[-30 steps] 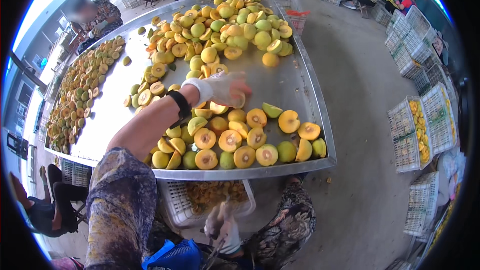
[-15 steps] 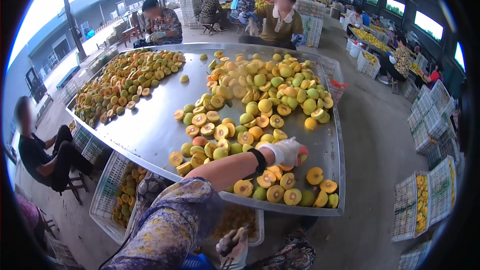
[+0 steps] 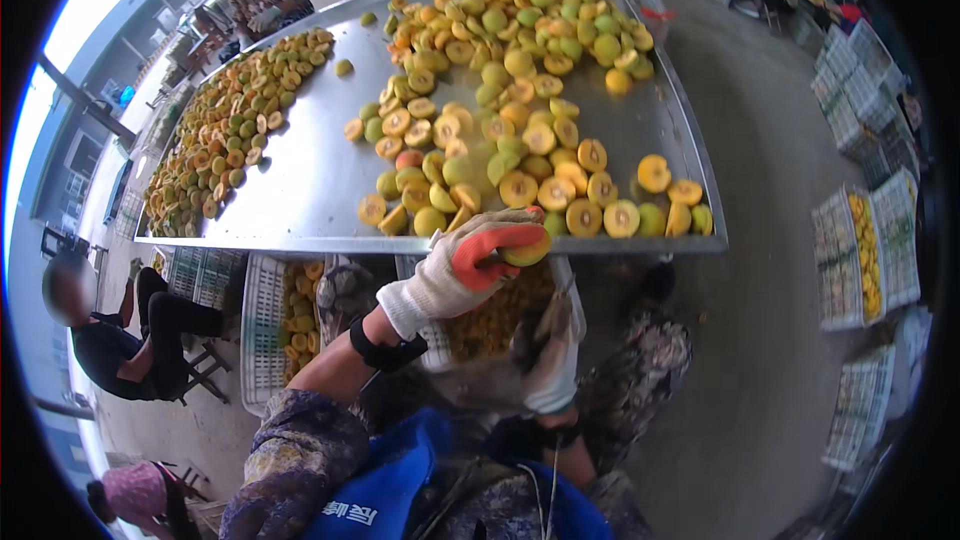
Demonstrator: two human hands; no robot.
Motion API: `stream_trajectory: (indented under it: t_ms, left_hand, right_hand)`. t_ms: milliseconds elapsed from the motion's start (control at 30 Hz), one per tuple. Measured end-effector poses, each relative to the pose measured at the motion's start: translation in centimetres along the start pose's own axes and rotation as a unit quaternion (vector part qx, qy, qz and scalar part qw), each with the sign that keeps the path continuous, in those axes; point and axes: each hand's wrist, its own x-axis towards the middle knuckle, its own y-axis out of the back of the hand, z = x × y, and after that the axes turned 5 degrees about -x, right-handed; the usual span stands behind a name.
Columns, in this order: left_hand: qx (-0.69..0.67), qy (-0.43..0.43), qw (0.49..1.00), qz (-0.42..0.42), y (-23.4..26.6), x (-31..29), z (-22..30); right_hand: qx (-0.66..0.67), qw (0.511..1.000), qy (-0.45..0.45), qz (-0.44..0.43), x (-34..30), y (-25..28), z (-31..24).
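Observation:
My left hand (image 3: 465,265), in a white knit glove with an orange-red coated palm, grips a yellow-green peach half (image 3: 525,249) just over the near edge of the metal table (image 3: 290,190). Below it, my right hand (image 3: 555,345) wears a pale glove with dark fingers. Those fingers look curled, though blur hides what they may hold. Halved yellow peaches (image 3: 520,188), several with the stone showing, spread across the table's middle and right. Under both hands sits a pale crate of brownish bits (image 3: 490,325).
A second heap of peach halves (image 3: 225,140) covers the table's left side. A white crate (image 3: 262,330) of fruit stands below the near edge. People sit left (image 3: 125,340) and beyond the far left corner (image 3: 265,0). Stacked crates (image 3: 865,260) line the right.
My left hand has come back from the table's right part toward me, bringing the peach half. My right hand has risen toward it. The view has tilted down.

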Motion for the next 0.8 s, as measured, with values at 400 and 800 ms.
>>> stream_trajectory:
  t_ms: [400,800]
  left_hand:
    - [-0.261,0.035,0.964,0.03,-2.1,-7.7,2.5]
    - [-0.7,0.16,0.689,0.101,-4.3,-8.4,0.8]
  right_hand:
    - [0.224,0.971,-0.084,-0.014,-1.2,-0.5,-0.8]
    - [0.25,0.947,-0.2,-0.006,-1.3,-1.1,-1.0]
